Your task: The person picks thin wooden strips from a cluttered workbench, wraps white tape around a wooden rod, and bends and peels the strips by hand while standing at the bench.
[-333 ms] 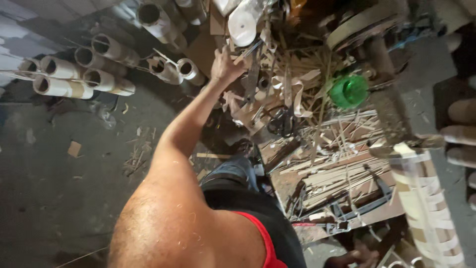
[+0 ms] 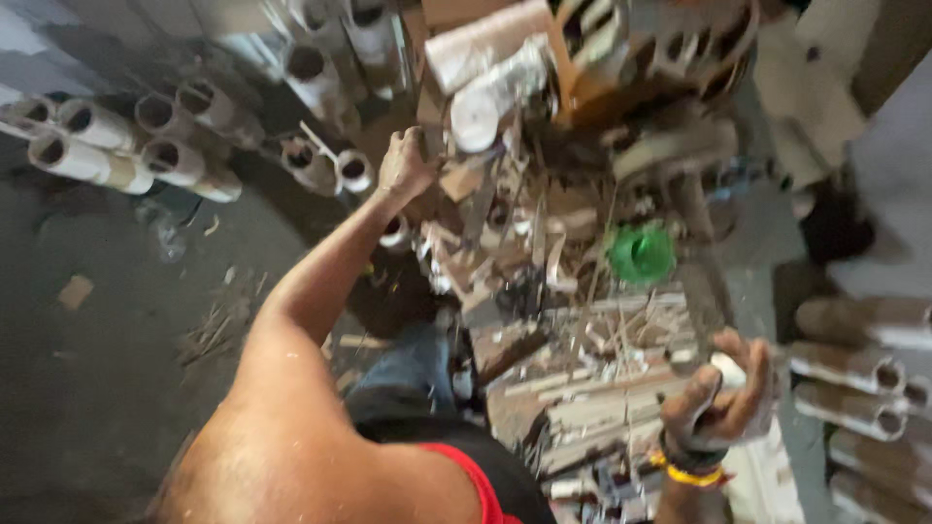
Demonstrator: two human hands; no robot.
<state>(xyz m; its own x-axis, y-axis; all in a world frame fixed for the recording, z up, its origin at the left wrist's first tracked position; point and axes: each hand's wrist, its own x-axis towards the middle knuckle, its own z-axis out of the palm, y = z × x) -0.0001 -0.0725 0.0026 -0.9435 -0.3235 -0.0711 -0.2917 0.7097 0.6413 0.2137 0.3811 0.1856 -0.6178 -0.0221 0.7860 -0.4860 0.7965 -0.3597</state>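
the left hand (image 2: 406, 163) was stretched out, its fingers closed on a pale strip (image 2: 424, 116) at the edge of the heap of wood scraps (image 2: 544, 252). the right hand (image 2: 720, 400) was clamped on one pale tube (image 2: 730, 369). one green lid (image 2: 641, 254) sat among the scraps. five cardboard tubes (image 2: 97, 146) lay on the floor to the left, well apart.

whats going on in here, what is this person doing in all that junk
A person stands over a heap of wood scraps and offcuts. Their left hand is stretched forward into the pile, by a cardboard piece, near some cardboard tubes lying on the floor. Their right hand, with a yellow wristband, is closed on a pale object that is too blurred to name. A green round lid sits in the clutter.
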